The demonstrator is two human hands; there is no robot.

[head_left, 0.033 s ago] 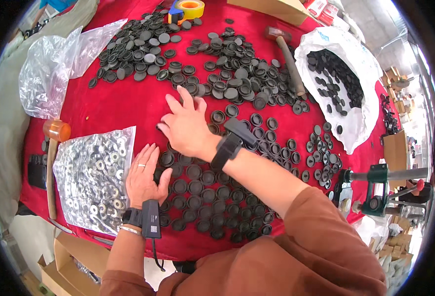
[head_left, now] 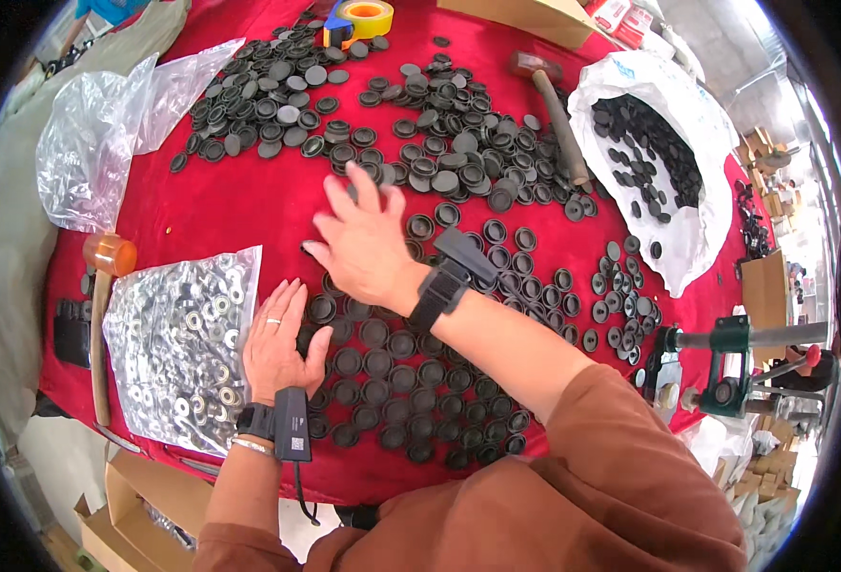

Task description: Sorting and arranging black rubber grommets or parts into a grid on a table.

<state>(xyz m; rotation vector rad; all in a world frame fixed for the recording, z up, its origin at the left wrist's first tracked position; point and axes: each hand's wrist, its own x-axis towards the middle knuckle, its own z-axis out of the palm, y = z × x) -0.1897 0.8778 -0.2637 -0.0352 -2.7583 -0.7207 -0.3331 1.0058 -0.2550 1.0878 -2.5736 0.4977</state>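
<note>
Rows of round black caps (head_left: 374, 363) lie on the red cloth (head_left: 211, 205) in front of me, their hollow sides mostly facing up. My left hand (head_left: 282, 343) rests flat at their left edge, fingers stretched out, thumb touching or close to the nearest caps. It is open and lies beside a clear bag of metal ring-shaped parts (head_left: 187, 348). My right hand (head_left: 368, 248) is over the far left end of the rows, open, with fingers spread and slightly blurred. Its fingertips point at a loose heap of black caps (head_left: 463, 143). Whatever lies under the right palm is hidden.
Another cap heap (head_left: 258, 95) lies far left, near a tape dispenser (head_left: 358, 21). A mallet (head_left: 561, 124) borders the right heap, beside a white sack (head_left: 716, 172) of small black parts. An orange-headed mallet (head_left: 101, 315) lies left. A green-and-metal press (head_left: 730, 367) stands right.
My right hand has shifted very slightly, its fingers moving a little to the right and spreading differently. My left hand and the caps look the same.
</note>
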